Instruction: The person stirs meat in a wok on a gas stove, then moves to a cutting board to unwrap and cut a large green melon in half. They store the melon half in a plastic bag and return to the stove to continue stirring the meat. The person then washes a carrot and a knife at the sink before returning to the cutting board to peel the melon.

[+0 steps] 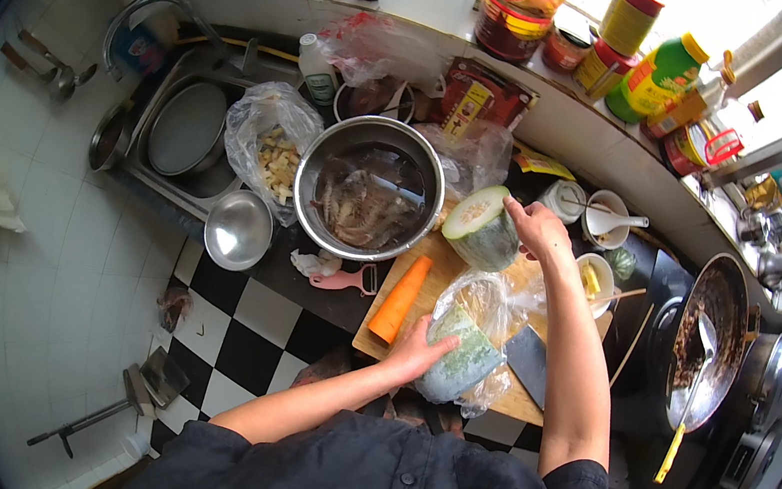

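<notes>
My left hand grips a piece of winter melon with a pale, powdery green rind, at the near edge of a wooden cutting board. Clear plastic wrap lies crumpled around and behind that piece. Farther back, my right hand is on another winter melon piece, whose white cut face with seeds points up and left. A peeled carrot rests on the board's left side. The dark blade of a cleaver lies at the right, partly hidden by my right forearm.
A steel pot of shrimp in liquid stands behind the board. Left of it are a plastic bag of cut pieces, a steel bowl and the sink. A pink peeler lies nearby. A wok with a spatula sits right.
</notes>
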The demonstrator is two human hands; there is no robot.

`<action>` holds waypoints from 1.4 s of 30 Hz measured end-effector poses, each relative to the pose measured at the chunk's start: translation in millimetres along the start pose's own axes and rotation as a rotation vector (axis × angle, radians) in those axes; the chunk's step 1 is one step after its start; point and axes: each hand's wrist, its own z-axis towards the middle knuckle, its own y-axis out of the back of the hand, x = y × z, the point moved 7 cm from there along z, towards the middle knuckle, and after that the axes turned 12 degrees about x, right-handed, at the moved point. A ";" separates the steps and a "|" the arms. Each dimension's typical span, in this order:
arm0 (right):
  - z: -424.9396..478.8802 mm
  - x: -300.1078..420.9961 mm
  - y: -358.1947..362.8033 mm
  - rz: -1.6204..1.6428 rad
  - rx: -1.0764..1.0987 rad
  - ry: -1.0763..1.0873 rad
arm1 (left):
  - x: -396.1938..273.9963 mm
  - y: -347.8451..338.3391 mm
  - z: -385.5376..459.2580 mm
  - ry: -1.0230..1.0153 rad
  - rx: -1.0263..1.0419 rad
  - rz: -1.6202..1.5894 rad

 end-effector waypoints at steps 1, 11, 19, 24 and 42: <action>-6.6 -7.0 -1.4 -0.005 -0.061 0.031 | 2.0 1.3 1.3 0.004 0.003 0.003; -33.2 -97.2 -100.1 -0.573 -0.269 0.338 | -22.6 14.5 -5.2 0.039 0.097 -0.176; -143.2 -68.9 -52.7 0.222 -0.267 0.340 | -14.9 21.5 -7.5 -0.064 -0.066 -0.044; -210.1 -77.7 -52.0 0.389 -0.414 0.329 | -13.8 24.1 -10.2 -0.088 -0.049 0.034; -178.3 -112.7 -221.1 1.209 -0.302 0.400 | -66.0 39.2 -3.9 -0.155 0.000 0.497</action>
